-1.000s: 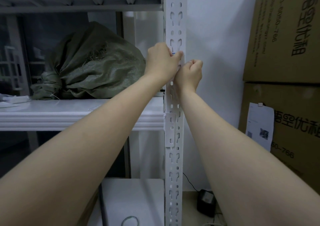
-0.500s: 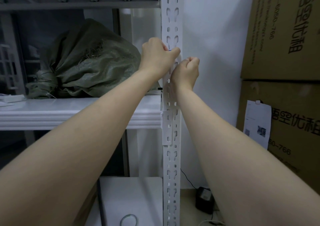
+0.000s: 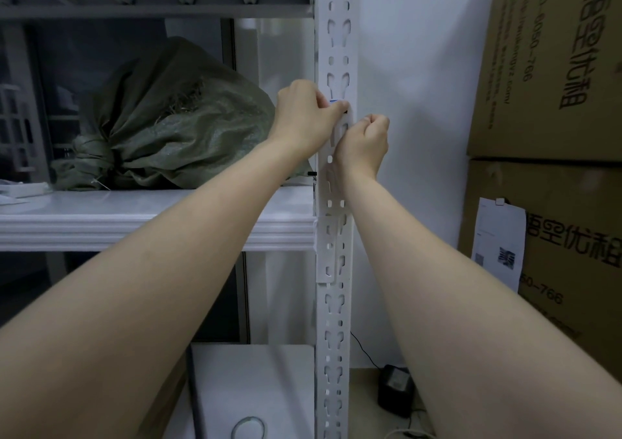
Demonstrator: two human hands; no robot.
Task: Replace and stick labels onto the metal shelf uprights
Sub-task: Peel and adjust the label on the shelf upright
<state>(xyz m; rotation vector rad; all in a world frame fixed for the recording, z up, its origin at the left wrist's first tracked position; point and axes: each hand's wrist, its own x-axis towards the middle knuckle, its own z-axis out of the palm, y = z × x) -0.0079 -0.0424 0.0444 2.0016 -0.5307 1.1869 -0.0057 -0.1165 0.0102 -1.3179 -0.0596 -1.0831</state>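
Head view: the white metal upright (image 3: 336,35) runs from top to bottom of the frame, and both bare hands meet on its front face above the shelf board (image 3: 151,216). The left hand (image 3: 304,115) comes in from the left of the upright, fingers curled, its thumb and forefinger tip pinching a small white label (image 3: 337,102) with a blue edge against the face of the upright. The right hand (image 3: 365,142) sits just below and to the right of that spot, at the upright's right edge, curled into a loose fist; whether it holds anything cannot be told. Left of the upright, a green woven sack (image 3: 175,119) lies on the shelf board. Right of the upright stand stacked cardboard boxes (image 3: 552,62). By the foot of the upright sits a black adapter (image 3: 395,390).
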